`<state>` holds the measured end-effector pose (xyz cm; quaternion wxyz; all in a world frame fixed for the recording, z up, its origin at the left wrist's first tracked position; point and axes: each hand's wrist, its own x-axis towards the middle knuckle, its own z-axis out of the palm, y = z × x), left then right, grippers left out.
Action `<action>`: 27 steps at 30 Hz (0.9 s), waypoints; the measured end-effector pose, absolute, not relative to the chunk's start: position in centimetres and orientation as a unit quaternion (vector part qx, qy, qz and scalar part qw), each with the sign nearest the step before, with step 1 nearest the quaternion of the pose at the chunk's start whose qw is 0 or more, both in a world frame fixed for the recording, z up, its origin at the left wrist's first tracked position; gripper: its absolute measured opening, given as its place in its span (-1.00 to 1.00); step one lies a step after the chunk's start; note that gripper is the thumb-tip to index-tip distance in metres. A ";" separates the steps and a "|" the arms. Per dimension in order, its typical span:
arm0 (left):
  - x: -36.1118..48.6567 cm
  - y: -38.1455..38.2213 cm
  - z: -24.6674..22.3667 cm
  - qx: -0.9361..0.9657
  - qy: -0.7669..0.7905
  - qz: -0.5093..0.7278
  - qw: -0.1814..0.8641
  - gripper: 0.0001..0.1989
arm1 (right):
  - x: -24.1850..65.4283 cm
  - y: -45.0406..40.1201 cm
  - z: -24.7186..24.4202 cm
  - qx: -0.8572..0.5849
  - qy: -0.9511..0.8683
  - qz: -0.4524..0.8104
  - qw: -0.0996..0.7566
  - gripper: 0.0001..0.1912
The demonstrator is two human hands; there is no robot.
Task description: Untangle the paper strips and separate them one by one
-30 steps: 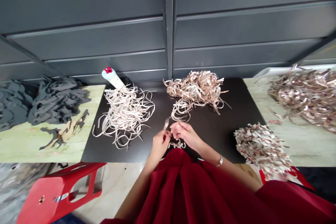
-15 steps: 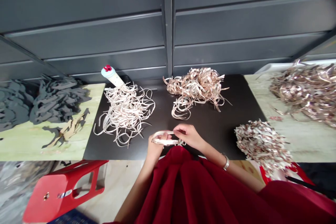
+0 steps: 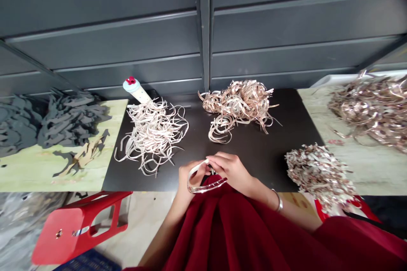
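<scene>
Close to my body, at the near edge of the black table top, my left hand (image 3: 187,177) and my right hand (image 3: 230,171) hold a thin strip (image 3: 208,187) between them. It bends in a loop, pale on its upper part and shiny rose-gold along the lower part. The fingers of both hands are pinched together at the strip's pale upper end. Beyond my left hand is a loose heap of pale strips (image 3: 154,133). Farther back lies a tangle of rose-gold strips (image 3: 244,101). A pile of short, shiny pieces (image 3: 318,173) sits to the right.
A white bottle with a red-topped lid (image 3: 136,89) leans behind the pale heap. Dark grey cut pieces (image 3: 68,120) lie at the left, more shiny strips (image 3: 375,110) at the far right. A red stool (image 3: 60,235) stands below left. A grey panelled wall (image 3: 127,42) rises behind.
The looped strip has turned and opened wider, its shiny side now hanging lower. My right hand has come closer to my left at its upper end. The view has shifted slightly.
</scene>
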<state>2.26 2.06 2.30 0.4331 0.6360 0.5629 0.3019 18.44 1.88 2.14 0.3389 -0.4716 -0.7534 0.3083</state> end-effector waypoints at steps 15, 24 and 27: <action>2.4 1.5 2.3 0.738 0.503 0.259 0.369 -0.64 | 18.8 2.5 0.4 -0.461 -0.815 0.240 0.257 -0.73; 2.6 1.2 2.4 0.706 0.530 0.285 0.374 -0.65 | 19.8 3.2 1.9 -0.414 -0.826 0.300 0.236 -0.70; 2.6 1.1 2.6 0.723 0.519 0.281 0.361 -0.67 | 19.6 3.1 2.0 -0.413 -0.854 0.244 0.199 -0.69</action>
